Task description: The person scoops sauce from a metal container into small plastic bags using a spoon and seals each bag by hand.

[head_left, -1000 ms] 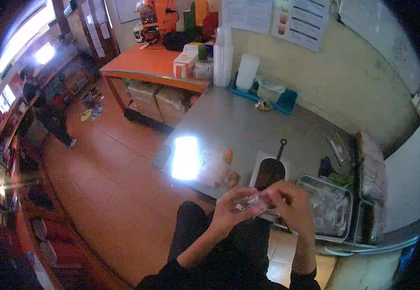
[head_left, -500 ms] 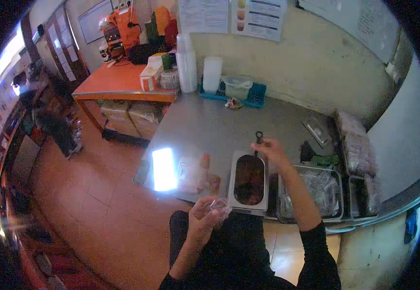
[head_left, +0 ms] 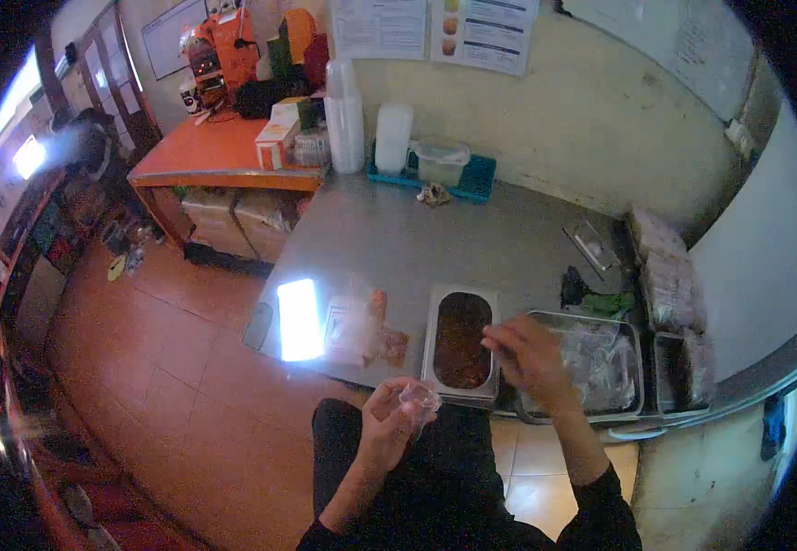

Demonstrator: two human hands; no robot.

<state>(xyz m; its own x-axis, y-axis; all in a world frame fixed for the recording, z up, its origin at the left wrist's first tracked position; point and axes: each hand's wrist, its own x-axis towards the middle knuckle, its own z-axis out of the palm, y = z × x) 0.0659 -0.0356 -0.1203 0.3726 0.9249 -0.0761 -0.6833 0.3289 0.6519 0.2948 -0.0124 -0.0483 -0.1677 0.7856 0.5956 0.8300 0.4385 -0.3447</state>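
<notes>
My left hand (head_left: pixel 385 422) is closed around a small clear plastic bag (head_left: pixel 420 399), held in front of the table edge, left of the metal pan. The rectangular metal pan (head_left: pixel 431 344) contains a dark reddish-brown food (head_left: pixel 463 335). Over the pan's right rim is my right hand (head_left: pixel 527 363), its fingers drawn together. Whatever those fingers hold is hidden; the black-handled utensil seen earlier does not show now. To the right of the pan stands a metal tray (head_left: pixel 639 386) with clear plastic bags (head_left: pixel 596 363) in it.
A brightly lit screen (head_left: pixel 300 320) stands at the table's left edge, with an orange-brown packet (head_left: pixel 389 344) nearby. Farther back are a teal tray (head_left: pixel 481 179) with plastic tubs and stacked clear cups (head_left: pixel 344 119). Wrapped packs (head_left: pixel 669 275) line the right side. Another person (head_left: pixel 95 156) is at far left.
My right hand has come down and nearer, from the pan's far end to its right rim. The utensil's black handle has gone from sight. My left hand still holds the bag.
</notes>
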